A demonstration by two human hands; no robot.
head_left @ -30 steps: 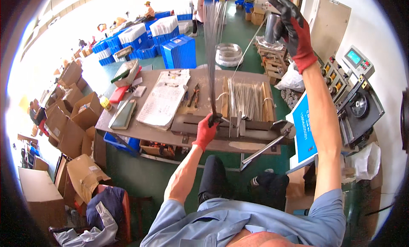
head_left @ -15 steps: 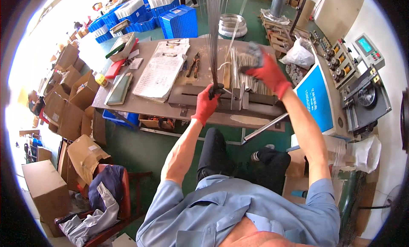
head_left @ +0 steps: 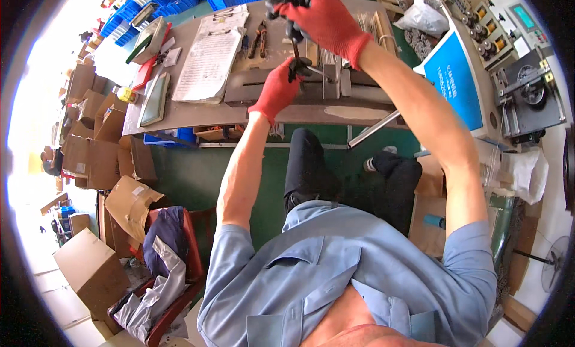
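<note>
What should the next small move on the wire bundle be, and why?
Probably to close the right hand snugly around the wire bundle, steadying it: the left hand grips it low, while the right is up at its higher part.

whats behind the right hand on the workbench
Beyond the right hand, some thin wires and, to their right, a wooden strip show on the workbench. Anything directly behind the hand and right forearm is covered, so how far the wires extend there cannot be seen.
</note>
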